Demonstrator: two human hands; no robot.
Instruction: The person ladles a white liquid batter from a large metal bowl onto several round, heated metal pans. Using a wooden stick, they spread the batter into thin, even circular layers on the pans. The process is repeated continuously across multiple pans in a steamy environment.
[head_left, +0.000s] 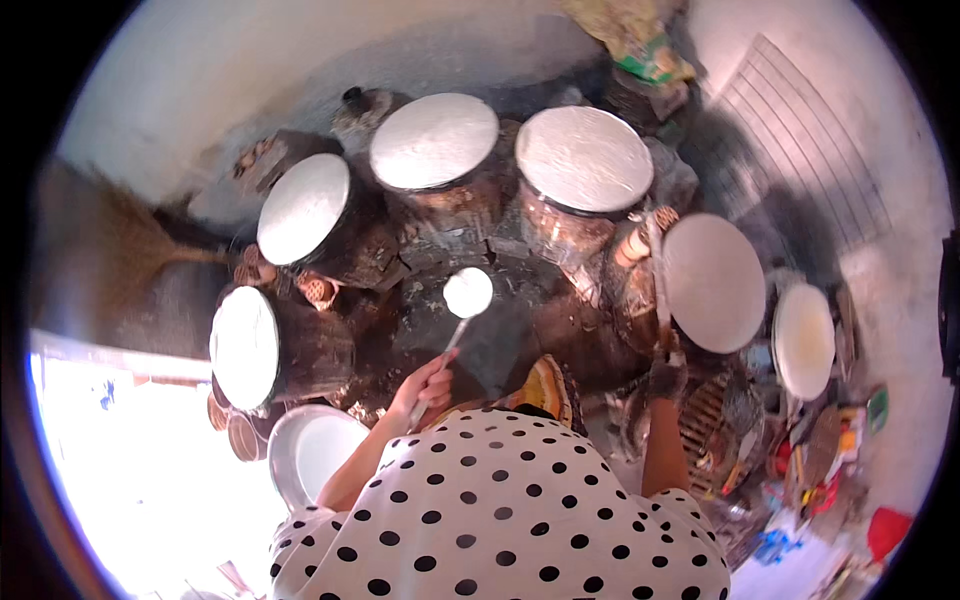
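My left hand (433, 386) grips the long handle of a ladle (467, 292), whose round bowl is filled with white and hangs over the dark floor before me. My right hand (666, 371), in a dark glove or cloth, is closed around the lower end of a long stick-like tool (658, 277), which reaches up beside a grey-white round pan (714, 283). Around me stand several round pans on blackened stoves, among them a silvery one (585, 159) ahead to the right, another (435, 141) ahead, and one (304, 210) ahead to the left.
A wide white basin (319, 450) stands at my left, below a round white-topped pan (245, 349). Perforated fuel briquettes (317, 289) lie between the stoves. A straw broom (127, 251) leans at the far left. At right are a slatted basket (705, 427) and a smaller pan (804, 341).
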